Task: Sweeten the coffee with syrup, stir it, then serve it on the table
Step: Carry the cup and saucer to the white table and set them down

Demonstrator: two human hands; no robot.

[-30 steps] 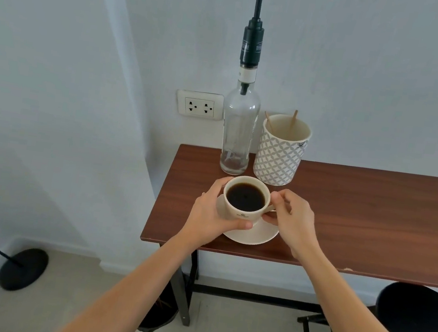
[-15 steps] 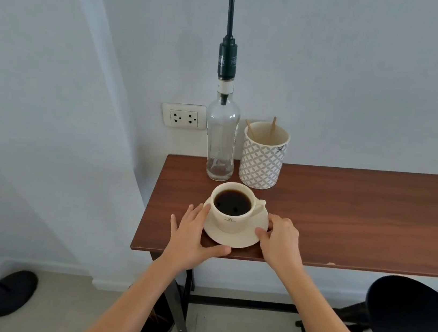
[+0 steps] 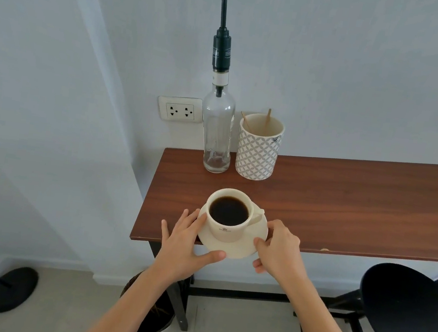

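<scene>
A cream cup full of black coffee stands on a cream saucer that juts past the front edge of the brown table. My left hand grips the saucer's left rim, thumb under its front. My right hand grips the right rim. At the back stands a clear glass syrup bottle with a tall black pump. Beside it on the right is a patterned white holder with wooden stir sticks.
A wall socket sits left of the bottle. A black stool stands at the lower right, a dark bin under the table's left end, and a black round stand base on the floor at the left.
Both hands let go of the cup and took the saucer's rims. The saucer with the cup has come toward me, now over the table's front edge.
</scene>
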